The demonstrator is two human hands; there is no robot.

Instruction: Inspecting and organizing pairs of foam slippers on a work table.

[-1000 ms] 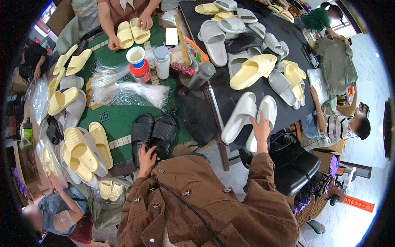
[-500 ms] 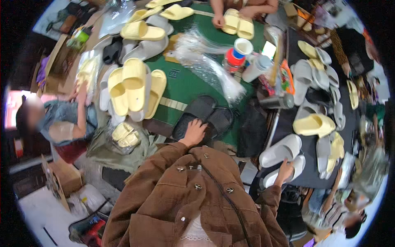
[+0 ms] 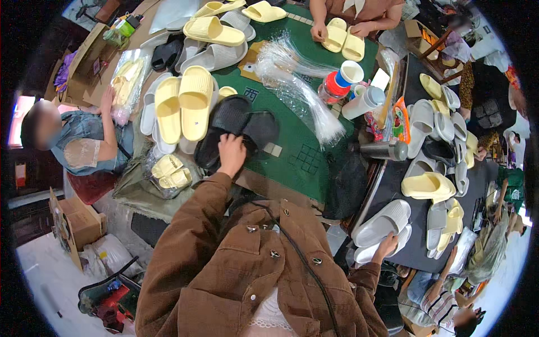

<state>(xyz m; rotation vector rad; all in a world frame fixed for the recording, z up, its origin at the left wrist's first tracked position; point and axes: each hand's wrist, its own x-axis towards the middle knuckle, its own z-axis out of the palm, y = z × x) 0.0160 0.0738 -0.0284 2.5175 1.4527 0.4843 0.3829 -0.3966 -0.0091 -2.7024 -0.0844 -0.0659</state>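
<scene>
Since half a second ago the whole scene has turned a little clockwise and slid rightward in the view, while both hands have kept to the same slippers. At far left a seated person in a denim top (image 3: 84, 140) leans on a clear bag of yellow slippers (image 3: 128, 84); a second such bag (image 3: 171, 171) lies lower, by the bench edge. Next come two pale yellow slippers (image 3: 182, 104) lying sole-up side by side over white ones on the green bench (image 3: 303, 151). Just right of them sit two black slippers (image 3: 238, 126) near the bench's near edge; the left hand (image 3: 231, 153) rests on the nearer one, fingers (image 3: 227, 140) curled down over its heel, pressing rather than lifting. A sheaf of clear plastic bags (image 3: 303, 84) fans across the green cloth, with one red-and-white cup (image 3: 342, 78) beside it. At the top another person's two hands (image 3: 342, 31) hold one yellow pair. On the dark bench (image 3: 412, 255) to the right, the right hand (image 3: 386, 247) touches two white slippers (image 3: 382, 227), fingers bent over the lower one's edge; whether they grip it cannot be told.
</scene>
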